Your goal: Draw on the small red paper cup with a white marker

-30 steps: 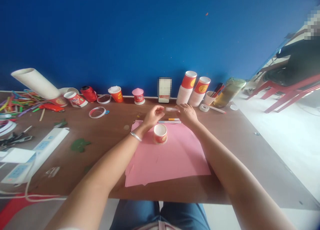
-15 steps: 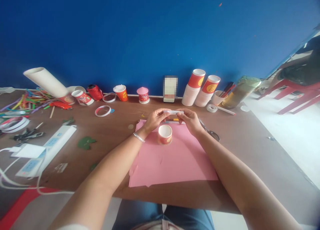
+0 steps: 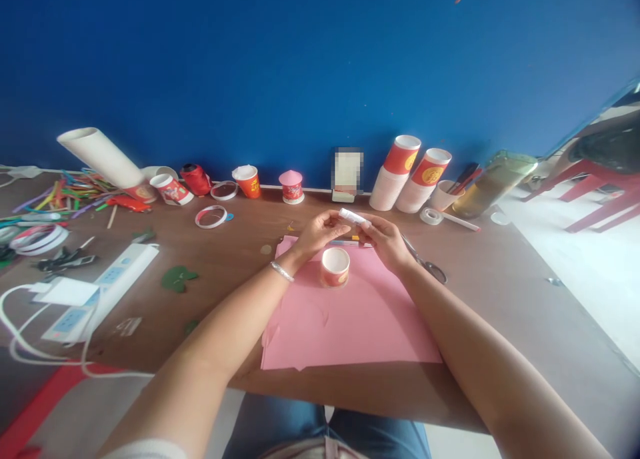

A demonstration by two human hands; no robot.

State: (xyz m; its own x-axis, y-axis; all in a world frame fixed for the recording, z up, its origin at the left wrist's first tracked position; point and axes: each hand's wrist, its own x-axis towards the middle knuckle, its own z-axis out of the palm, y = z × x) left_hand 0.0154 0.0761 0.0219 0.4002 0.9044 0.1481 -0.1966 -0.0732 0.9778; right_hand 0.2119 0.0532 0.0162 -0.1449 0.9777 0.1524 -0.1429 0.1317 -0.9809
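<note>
A small white tube (image 3: 353,216) is held in the air, tilted down to the right, above the far edge of the pink paper (image 3: 360,326). My right hand (image 3: 387,239) is closed on its right end. My left hand (image 3: 320,234) has its thumb apart below the tube, and its fingertips are by the left end; whether they touch is hard to tell. Just below the hands, a short red-and-white paper cup piece (image 3: 335,268) stands upright on the paper. Behind it, a flat, pale, pen-like item (image 3: 345,243) is partly hidden by my hands.
Scissors (image 3: 434,270) lie right of my right hand. Along the wall stand a pink-roofed cup model (image 3: 292,187), stacked paper cups (image 3: 387,187), a tape roll (image 3: 431,216) and a bottle (image 3: 493,182). A power strip (image 3: 117,279) with cables and green cutouts (image 3: 176,278) lie left.
The tube has gone from level between both hands to tilted, its left end raised. My left thumb has come away from it. The view has shifted slightly.
</note>
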